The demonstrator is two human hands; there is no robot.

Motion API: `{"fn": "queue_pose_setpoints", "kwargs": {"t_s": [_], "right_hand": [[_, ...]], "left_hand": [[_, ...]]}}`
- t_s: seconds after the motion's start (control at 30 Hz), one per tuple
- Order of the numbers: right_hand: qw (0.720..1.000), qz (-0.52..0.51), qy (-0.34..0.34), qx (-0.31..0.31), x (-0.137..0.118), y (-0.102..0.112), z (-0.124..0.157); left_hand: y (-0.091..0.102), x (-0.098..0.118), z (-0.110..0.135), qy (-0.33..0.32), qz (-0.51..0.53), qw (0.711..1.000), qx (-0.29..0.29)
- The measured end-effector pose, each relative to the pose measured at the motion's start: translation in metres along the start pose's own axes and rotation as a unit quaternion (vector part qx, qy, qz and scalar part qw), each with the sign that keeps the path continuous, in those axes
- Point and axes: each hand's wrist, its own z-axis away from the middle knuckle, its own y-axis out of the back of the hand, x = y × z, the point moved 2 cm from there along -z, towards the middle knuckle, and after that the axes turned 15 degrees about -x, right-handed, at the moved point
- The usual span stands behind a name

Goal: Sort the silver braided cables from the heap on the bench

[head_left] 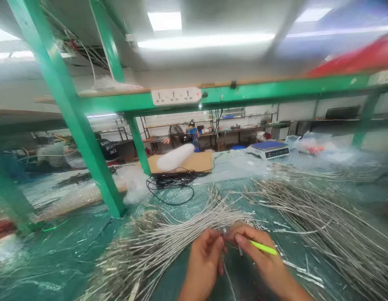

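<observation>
My left hand (204,257) and my right hand (259,255) meet low in the middle of the view, fingers pinched together on one thin silver wire (227,269) that runs down between them. My right hand also grips a yellow-green pen-like tool (263,248), its tip pointing right. A fanned bundle of silver wires (156,242) lies just left of my hands, and a larger pile of the same wires (325,213) spreads to the right. All rest on a green table (55,259) covered in clear plastic.
Green shelf posts (71,113) rise at the left, a crossbeam carrying a white power strip (176,96). Behind lie a black cable coil (171,182), a cardboard sheet (196,161), a white roll (175,156), and a blue-topped scale (269,149). Another person (51,152) works at far left.
</observation>
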Motion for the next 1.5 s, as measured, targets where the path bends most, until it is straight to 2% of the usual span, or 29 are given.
{"fn": "queue_pose_setpoints", "kwargs": {"t_s": [0.23,0.43,0.67,0.87,1.07,1.27,1.43,1.5], "right_hand": [[0.999,-0.012,-0.022,0.036,0.0101,0.0021,-0.0009],[1.0,0.021,0.015,-0.003,0.0039,0.0013,0.0002],[0.999,0.009,0.004,0.034,0.004,0.0019,-0.0003],[0.999,0.027,0.034,0.001,0.0032,-0.0003,0.0003],[0.999,0.033,0.02,0.037,0.0025,0.0001,-0.0007],[0.997,0.058,0.043,-0.002,0.0006,-0.0017,0.0016],[0.997,0.056,0.035,0.035,0.0018,0.0001,-0.0004],[0.997,0.064,0.032,0.028,0.0017,-0.0011,-0.0002]], "left_hand": [[-0.0011,-0.0008,0.0001,-0.001,0.005,1.0,-0.002],[-0.0017,-0.0021,-0.0015,0.002,0.01,1.0,0.005],[-0.0025,-0.0007,-0.0017,0.003,0.01,1.0,0.001],[-0.0029,-0.0004,-0.0009,0.007,0.002,1.0,0.004],[-0.0014,-0.0023,-0.0005,0.014,-0.001,1.0,0.005],[-0.0018,-0.001,-0.0003,0.013,-0.001,1.0,0.01],[-0.0036,-0.0001,-0.0003,0.013,0.003,1.0,0.01],[-0.0045,0.0007,-0.0003,0.013,0.006,1.0,0.01]]}}
